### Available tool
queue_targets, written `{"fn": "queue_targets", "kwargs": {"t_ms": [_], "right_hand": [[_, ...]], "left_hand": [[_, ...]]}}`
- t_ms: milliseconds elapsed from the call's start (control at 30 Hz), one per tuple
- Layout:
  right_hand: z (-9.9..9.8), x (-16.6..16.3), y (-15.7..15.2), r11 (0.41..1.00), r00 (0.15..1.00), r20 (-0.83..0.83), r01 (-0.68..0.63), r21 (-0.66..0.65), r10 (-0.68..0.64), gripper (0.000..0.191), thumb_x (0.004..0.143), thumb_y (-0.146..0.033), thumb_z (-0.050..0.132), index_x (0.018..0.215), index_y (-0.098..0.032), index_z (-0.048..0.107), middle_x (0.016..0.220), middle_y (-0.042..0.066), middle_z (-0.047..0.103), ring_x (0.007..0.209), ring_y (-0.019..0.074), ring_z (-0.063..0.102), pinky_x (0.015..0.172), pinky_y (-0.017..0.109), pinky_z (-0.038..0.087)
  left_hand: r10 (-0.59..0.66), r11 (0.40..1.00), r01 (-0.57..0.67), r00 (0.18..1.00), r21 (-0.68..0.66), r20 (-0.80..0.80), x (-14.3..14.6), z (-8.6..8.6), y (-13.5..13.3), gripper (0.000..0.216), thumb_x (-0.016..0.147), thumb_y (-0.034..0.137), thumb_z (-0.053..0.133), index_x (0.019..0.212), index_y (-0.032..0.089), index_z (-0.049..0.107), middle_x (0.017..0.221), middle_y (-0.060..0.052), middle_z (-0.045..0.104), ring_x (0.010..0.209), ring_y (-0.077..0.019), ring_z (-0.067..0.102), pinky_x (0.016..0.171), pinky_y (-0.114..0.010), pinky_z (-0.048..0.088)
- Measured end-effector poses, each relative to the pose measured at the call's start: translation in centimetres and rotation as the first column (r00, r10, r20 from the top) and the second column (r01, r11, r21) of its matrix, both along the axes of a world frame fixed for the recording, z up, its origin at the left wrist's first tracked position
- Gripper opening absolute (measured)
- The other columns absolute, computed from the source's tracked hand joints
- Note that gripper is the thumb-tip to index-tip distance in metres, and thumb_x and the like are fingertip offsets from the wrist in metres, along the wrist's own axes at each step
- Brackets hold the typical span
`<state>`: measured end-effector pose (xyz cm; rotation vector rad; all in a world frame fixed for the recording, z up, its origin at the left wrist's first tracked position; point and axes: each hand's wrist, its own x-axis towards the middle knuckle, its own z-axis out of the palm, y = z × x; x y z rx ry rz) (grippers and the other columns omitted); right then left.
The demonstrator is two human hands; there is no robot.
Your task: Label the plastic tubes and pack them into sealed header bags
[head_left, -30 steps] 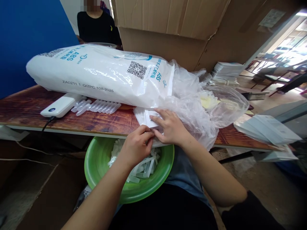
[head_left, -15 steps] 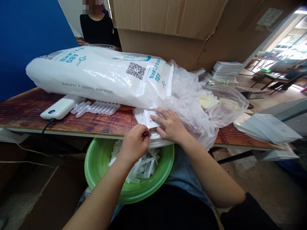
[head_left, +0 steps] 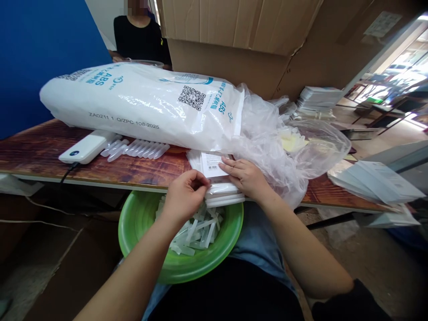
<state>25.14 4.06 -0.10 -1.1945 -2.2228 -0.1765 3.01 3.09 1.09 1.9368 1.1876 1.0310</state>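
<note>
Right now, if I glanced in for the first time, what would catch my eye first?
Probably the bulging white bag with blue ABS lettering, lying along the wooden table. Next, the bright green bowl below the table's near edge, holding translucent strips. Above it, the left hand and right hand meet at some white packets.

I see a big bag [head_left: 140, 107] of shiny, wrinkly plastic. Under it, the surface [head_left: 143, 171] looks like smooth wood. In front of it, the packs [head_left: 223, 189] and bowl [head_left: 133, 227] look like glossy plastic; behind it, the cardboard [head_left: 230, 67] is dull.
</note>
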Motion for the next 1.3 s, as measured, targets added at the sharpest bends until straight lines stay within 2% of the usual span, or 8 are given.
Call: {"fn": "queue_targets", "kwargs": {"t_ms": [167, 333, 533, 667, 767, 1033, 1133, 1300], "right_hand": [[-0.4, 0.1, -0.1, 1.0, 1.0, -0.006, 0.003, -0.004, -0.003, 0.033, 0.095, -0.025, 0.049, 0.123, -0.021, 0.064, 0.132, 0.006, 0.059, 0.098, 0.0191, 0.065, 0.092, 0.037, 0.053], [-0.6, 0.1, 0.1, 1.0, 1.0, 0.0, -0.004, -0.009, 0.004, 0.034, 0.094, -0.024, 0.049, 0.124, -0.02, 0.064, 0.134, 0.006, 0.057, 0.1, 0.0208, 0.063, 0.093, 0.039, 0.052], [1.0, 0.6, -1.7, 0.988, 0.998, -0.031, -0.05, -0.146, 0.045, 0.049, 0.092, -0.035, 0.054, 0.138, -0.02, 0.05, 0.145, 0.01, 0.045, 0.117, 0.0255, 0.056, 0.103, 0.047, 0.045], [1.7, 0.9, -3.4, 0.948, 0.93, -0.344, -0.217, -0.233, 0.128, 0.074, 0.08, -0.036, 0.07, 0.145, -0.025, 0.039, 0.148, 0.008, 0.043, 0.126, 0.0244, 0.052, 0.102, 0.04, 0.049], [0.9, 0.1, -3.4, 0.966, 0.829, -0.542, -0.232, -0.11, 0.137, 0.054, 0.083, -0.022, 0.064, 0.135, -0.027, 0.053, 0.136, 0.005, 0.057, 0.115, 0.0198, 0.062, 0.091, 0.033, 0.056], [1.3, -1.2, -3.6, 0.983, 0.83, -0.541, -0.183, -0.029, 0.138, 0.031, 0.087, -0.013, 0.053, 0.105, -0.028, 0.073, 0.112, 0.002, 0.072, 0.101, 0.0192, 0.067, 0.091, 0.04, 0.051], [1.3, -1.2, -5.1, 0.99, 0.77, -0.638, -0.099, -0.106, 0.009, 0.015, 0.082, -0.02, 0.066, 0.088, -0.029, 0.077, 0.095, 0.003, 0.074, 0.09, 0.0196, 0.064, 0.089, 0.041, 0.048], [0.1, -2.3, -7.7, 0.898, 0.45, -0.829, -0.117, -0.423, -0.332, 0.016, 0.063, -0.032, 0.084, 0.077, -0.029, 0.078, 0.093, 0.004, 0.057, 0.089, 0.0178, 0.056, 0.075, 0.032, 0.051]], "left_hand": [[-0.044, 0.984, 0.063, 0.992, 0.165, -0.116, -1.4, 1.1, 0.2, 0.018, 0.079, 0.01, 0.053, 0.091, 0.019, 0.063, 0.097, -0.004, 0.065, 0.082, -0.016, 0.067, 0.068, -0.026, 0.052], [-0.031, 0.788, 0.255, 0.926, 0.561, -0.377, -2.2, 0.4, 1.6, 0.02, 0.084, 0.011, 0.056, 0.099, 0.019, 0.066, 0.103, -0.006, 0.067, 0.096, -0.0207, 0.063, 0.085, -0.035, 0.049], [-0.005, 0.656, 0.314, 0.911, 0.686, -0.412, -1.8, 0.2, 2.6, 0.016, 0.084, 0.011, 0.06, 0.095, 0.02, 0.066, 0.096, -0.003, 0.072, 0.091, -0.0207, 0.064, 0.083, -0.037, 0.047], [0.022, 0.714, 0.176, 0.962, 0.677, -0.273, -1.6, 1.4, 2.8, 0.013, 0.083, 0.01, 0.06, 0.091, 0.018, 0.067, 0.092, -0.005, 0.07, 0.09, -0.0202, 0.063, 0.084, -0.036, 0.048], [0.012, 0.761, 0.151, 0.969, 0.631, -0.247, -1.8, 2.6, 2.8, 0.014, 0.083, 0.008, 0.056, 0.089, 0.016, 0.066, 0.09, -0.006, 0.069, 0.091, -0.0197, 0.062, 0.086, -0.034, 0.049], [-0.072, 0.848, 0.212, 0.954, 0.485, -0.29, -4.0, 3.9, 2.1, 0.016, 0.085, 0.012, 0.053, 0.088, 0.018, 0.068, 0.091, -0.005, 0.066, 0.093, -0.0185, 0.06, 0.088, -0.033, 0.046], [-0.135, 0.919, 0.214, 0.96, 0.332, -0.245, -4.8, 3.2, 1.1, 0.015, 0.085, 0.016, 0.056, 0.086, 0.02, 0.069, 0.09, -0.004, 0.063, 0.087, -0.0163, 0.059, 0.074, -0.027, 0.046], [-0.161, 0.98, 0.167, 0.985, -0.105, 0.07, -4.7, 1.5, -1.4, 0.005, 0.082, 0.026, 0.067, 0.082, 0.021, 0.069, 0.076, 0.0, 0.063, 0.069, -0.0122, 0.058, 0.064, -0.024, 0.044]]}}
